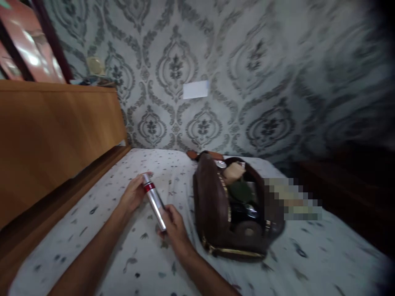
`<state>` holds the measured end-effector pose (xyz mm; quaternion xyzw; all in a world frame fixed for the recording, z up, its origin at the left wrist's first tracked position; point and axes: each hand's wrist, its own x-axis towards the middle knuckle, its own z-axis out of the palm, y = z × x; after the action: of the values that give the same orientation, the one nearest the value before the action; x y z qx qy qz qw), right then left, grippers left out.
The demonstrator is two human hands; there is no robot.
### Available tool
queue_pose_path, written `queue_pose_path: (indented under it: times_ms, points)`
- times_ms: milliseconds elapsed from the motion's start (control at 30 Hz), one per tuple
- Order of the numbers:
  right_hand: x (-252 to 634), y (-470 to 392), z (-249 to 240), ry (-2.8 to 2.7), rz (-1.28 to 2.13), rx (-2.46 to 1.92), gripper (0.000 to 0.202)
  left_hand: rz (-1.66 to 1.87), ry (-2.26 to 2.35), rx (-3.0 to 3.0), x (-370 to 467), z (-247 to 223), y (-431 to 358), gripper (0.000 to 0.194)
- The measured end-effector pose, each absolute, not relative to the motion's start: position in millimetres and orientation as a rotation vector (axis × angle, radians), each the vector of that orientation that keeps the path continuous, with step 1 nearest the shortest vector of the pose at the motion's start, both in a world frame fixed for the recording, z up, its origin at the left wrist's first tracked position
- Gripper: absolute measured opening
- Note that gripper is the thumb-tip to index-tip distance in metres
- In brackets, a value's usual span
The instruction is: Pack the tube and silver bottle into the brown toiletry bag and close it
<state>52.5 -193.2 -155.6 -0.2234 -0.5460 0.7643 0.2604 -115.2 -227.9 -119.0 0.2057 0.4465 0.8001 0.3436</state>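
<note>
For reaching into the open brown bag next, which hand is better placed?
Likely the right hand: it is nearer the bag, while the left hand is at the red-banded end of the silver cylinder. The right would first need to release the cylinder.

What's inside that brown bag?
Inside the brown bag: a beige item, a dark green item and a shiny item near the front. Whatever lies beneath them is covered.

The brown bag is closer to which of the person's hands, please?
Right. The right hand is just left of the brown bag; the left hand is farther left.
</note>
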Motion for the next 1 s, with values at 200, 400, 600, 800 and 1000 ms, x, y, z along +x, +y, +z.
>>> queue_pose_path:
  times_ms: [200, 400, 600, 800, 1000]
  points:
    - [51, -190, -160, -1.452, 2.079, -0.587, 0.058, 1.981, 1.113, 0.414, -112, -111, -230, 0.032]
    - [50, -191, -162, -1.438, 2.077, -0.576, 0.058, 2.039, 1.17, 0.46, -111, -111, -232, 0.037]
    - [49, -192, -165, -1.425, 2.068, -0.586, 0.057, 2.058, 1.184, 0.38, -110, -114, -229, 0.036]
    - [49, -190, -165, -1.384, 2.081, -0.576, 0.061, 2.004, 1.142, 0.382, -110, -108, -233, 0.037]
    - [47, -190, -166, -1.395, 2.075, -0.576, 0.063, 2.06, 1.203, 0.469, -114, -115, -231, 0.044]
